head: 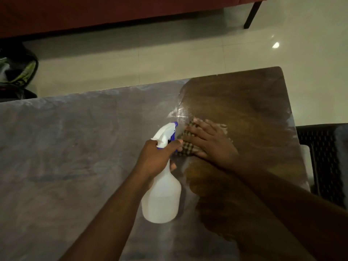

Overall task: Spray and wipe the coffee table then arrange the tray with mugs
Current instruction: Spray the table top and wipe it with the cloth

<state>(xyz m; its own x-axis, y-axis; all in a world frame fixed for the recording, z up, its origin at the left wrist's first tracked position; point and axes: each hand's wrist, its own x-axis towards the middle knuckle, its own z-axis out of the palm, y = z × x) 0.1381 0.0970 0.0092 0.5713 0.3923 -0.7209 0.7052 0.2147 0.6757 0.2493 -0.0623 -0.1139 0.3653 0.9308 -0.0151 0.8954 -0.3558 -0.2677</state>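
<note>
Spray bottle (162, 194) gripped by left hand (154, 157), checkered cloth (185, 140) pressed flat under right hand (211, 142); wiping underway, dusty left side of coffee table (66, 147) probably next.

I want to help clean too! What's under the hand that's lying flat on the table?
A checkered cloth lies under the flat right hand, pressed onto the coffee table. Its edges poke out around the fingers; the middle is covered by the hand.
</note>
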